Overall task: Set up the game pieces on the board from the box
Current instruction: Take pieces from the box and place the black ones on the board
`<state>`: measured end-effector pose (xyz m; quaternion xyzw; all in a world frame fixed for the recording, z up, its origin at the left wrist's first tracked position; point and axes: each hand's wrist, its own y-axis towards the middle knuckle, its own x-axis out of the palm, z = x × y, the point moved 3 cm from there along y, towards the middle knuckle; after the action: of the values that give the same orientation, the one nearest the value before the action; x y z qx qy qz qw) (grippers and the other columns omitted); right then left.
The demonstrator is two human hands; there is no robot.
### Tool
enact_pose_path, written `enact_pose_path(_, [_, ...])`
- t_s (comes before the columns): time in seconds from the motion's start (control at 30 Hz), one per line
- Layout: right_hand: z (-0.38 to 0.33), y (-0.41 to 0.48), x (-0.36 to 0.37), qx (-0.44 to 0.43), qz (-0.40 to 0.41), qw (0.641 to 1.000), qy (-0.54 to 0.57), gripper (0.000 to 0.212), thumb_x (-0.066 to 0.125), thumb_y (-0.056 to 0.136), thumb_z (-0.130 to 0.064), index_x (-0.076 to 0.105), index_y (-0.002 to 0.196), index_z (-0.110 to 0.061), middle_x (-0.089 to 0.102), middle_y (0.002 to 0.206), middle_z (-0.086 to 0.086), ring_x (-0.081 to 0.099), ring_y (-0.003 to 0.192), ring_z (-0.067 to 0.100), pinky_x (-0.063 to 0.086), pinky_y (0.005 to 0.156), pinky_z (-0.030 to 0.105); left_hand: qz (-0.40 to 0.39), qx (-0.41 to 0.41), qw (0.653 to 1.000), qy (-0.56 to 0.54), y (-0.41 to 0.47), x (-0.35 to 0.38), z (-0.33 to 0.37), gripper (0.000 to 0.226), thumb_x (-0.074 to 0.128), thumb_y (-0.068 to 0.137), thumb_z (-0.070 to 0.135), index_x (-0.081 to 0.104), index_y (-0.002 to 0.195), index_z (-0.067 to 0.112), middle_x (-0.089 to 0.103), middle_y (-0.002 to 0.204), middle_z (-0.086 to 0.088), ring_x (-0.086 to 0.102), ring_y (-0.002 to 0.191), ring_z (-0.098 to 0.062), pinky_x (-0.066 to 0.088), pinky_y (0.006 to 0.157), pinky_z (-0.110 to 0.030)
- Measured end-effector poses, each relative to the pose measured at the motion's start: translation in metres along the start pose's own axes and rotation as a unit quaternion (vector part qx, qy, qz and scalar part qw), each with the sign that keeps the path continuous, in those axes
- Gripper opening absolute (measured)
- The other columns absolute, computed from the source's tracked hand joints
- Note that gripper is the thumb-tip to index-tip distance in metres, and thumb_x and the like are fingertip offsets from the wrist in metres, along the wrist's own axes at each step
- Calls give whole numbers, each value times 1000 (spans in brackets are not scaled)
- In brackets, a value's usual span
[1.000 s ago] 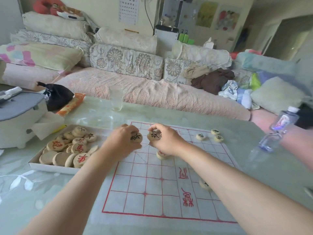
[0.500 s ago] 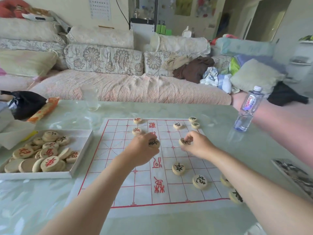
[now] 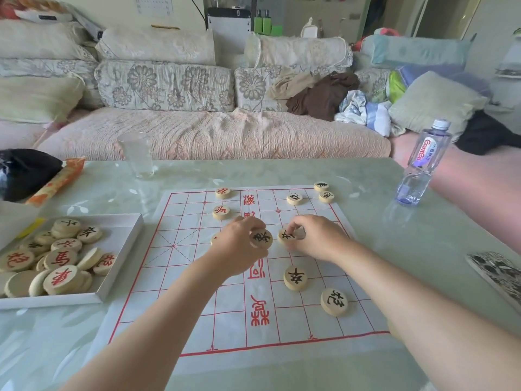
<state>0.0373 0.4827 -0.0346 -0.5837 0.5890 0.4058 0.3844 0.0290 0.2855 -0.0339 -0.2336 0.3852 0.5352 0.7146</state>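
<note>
Left hand (image 3: pixel 239 244) is over the middle of the board (image 3: pixel 197 277), its fingers (image 3: pixel 249 224) curled around a black-marked piece (image 3: pixel 261 238) held face up just above the paper. Right hand (image 3: pixel 315 238) is just beside it, its fingers pinching a second black-marked piece (image 3: pixel 285 236) by the rim; whether that piece touches the board cannot be told. The board lies flat on the tabletop (image 3: pixel 423 249). Two black pieces (image 3: pixel 295 277) lie on its near right part, three more (image 3: pixel 321 186) near the far right corner, and two red pieces (image 3: pixel 221 212) on the far side left of the hands. The box (image 3: pixel 118 266) sits on the tabletop just left of the board and holds a loose heap of pieces (image 3: pixel 60 258), red and black. A drinking glass (image 3: pixel 136 155) stands beyond the board, and a water bottle (image 3: pixel 420 165) stands at the far right.
</note>
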Motion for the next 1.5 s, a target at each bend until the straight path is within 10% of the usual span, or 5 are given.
enact_pose_path(0.4, [-23, -15, -10, 58, -79, 919, 383, 27, 70, 89, -35, 63, 112, -21, 67, 81, 4, 52, 51, 14, 28, 44, 23, 27, 24, 992, -122, 3, -1, 34, 47, 80, 73, 23, 58, 114, 25, 62, 106, 10, 61, 80, -5, 44, 57, -13])
enact_pose_path(0.57, [2, -20, -34, 58, -30, 902, 427, 24, 69, 93, -22, 63, 116, -16, 69, 89, 4, 54, 53, 14, 32, 40, 22, -27, -40, 926, -375, 7, 4, 56, 43, 79, 76, 18, 65, 116, 25, 72, 91, 8, 63, 79, -13, 51, 81, -32])
enact_pose_path(0.83, [40, -46, -65, 10, 2, 919, 394, 44, 76, 82, 0, 66, 120, -20, 69, 108, 4, 65, 70, 17, 50, 55, 26, -75, -68, 873, -476, 8, 38, 95, 37, 74, 81, 10, 64, 117, 13, 67, 73, 3, 56, 66, -13, 48, 63, -20])
enact_pose_path(1.17, [113, -34, -61, 98, 96, 972, 188, 30, 80, 79, -34, 63, 103, -31, 63, 104, -14, 60, 82, 6, 51, 79, 29, 9, 86, 990, 108, 25, 45, 71, 38, 51, 96, 24, 53, 134, 29, 49, 137, 7, 37, 125, -17, 35, 100, -33])
enact_pose_path(1.5, [131, 20, -36, 145, 149, 972, 109, 20, 69, 85, -46, 61, 98, -32, 64, 104, -12, 62, 98, 16, 50, 83, 32, -35, 66, 989, 131, 38, 49, 38, 32, 49, 97, 31, 56, 128, 27, 54, 125, 2, 54, 106, -18, 40, 77, -23])
